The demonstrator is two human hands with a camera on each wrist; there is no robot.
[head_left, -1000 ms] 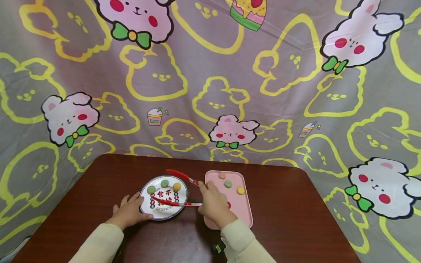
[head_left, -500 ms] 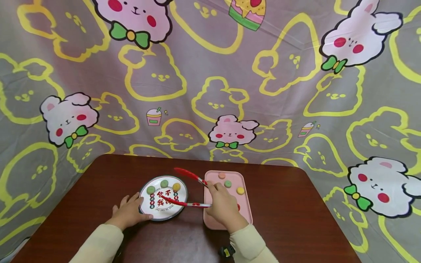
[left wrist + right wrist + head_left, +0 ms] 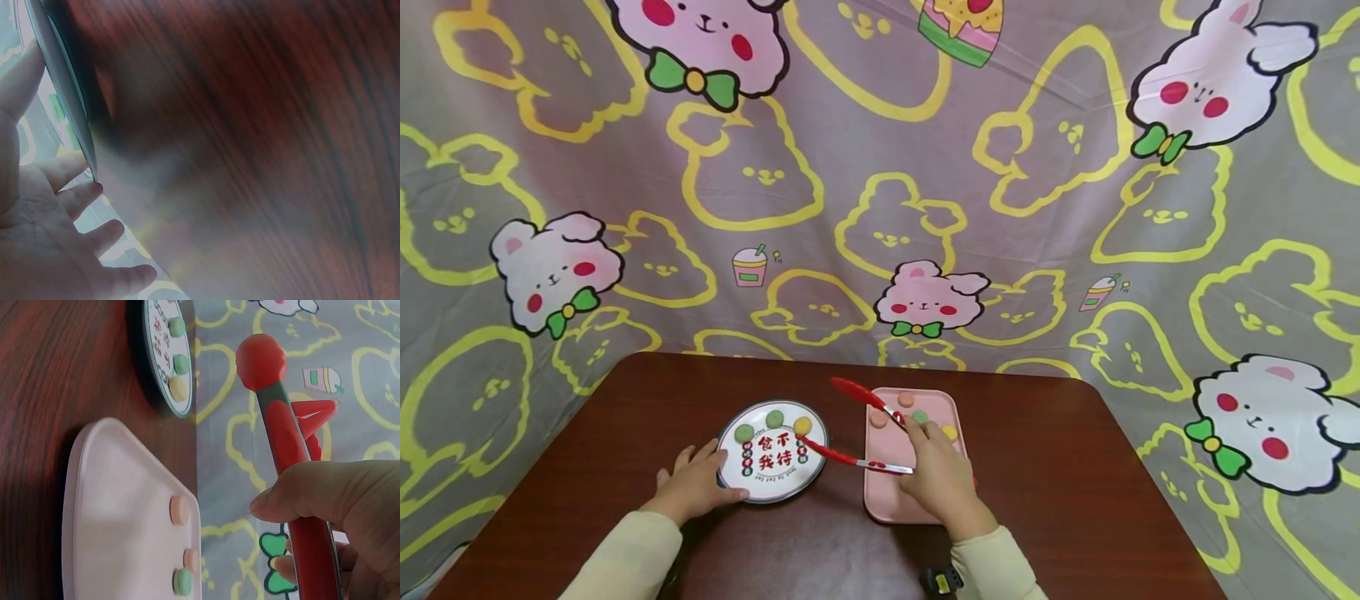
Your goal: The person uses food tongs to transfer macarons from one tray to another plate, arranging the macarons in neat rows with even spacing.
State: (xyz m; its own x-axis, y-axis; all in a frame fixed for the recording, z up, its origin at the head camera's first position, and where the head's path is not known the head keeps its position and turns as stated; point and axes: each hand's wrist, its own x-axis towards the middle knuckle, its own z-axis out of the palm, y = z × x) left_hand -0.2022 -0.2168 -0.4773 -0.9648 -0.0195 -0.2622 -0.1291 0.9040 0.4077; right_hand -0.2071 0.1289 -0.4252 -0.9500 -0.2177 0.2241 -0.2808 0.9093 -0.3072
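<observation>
My left hand point(image 3: 692, 482) rests against the left rim of a round white plate point(image 3: 775, 490), its thumb near the front edge. Its fingers look spread and fairly straight in the left wrist view. On the plate lie two green macarons point(image 3: 775, 418) and a yellow macaron point(image 3: 802, 426). My right hand point(image 3: 943, 477) grips red-tipped metal tongs point(image 3: 880, 466) above a pink tray point(image 3: 895, 500). The tongs' arms stand apart with nothing between them; one tip points toward the yellow macaron on the plate. Two pink macarons point(image 3: 180, 510) and a green macaron point(image 3: 182, 582) lie on the tray.
A yellow macaron point(image 3: 950, 432) on the tray is partly hidden by the right hand. Plate and tray stand on a dark brown wooden table point(image 3: 1075, 483), with a gap between them. A patterned cloth point(image 3: 820, 242) hangs behind and at both sides.
My right hand has moved to the right with the tongs, from over the plate to over the tray. My left hand stays on the plate, and the plate's macarons keep their places.
</observation>
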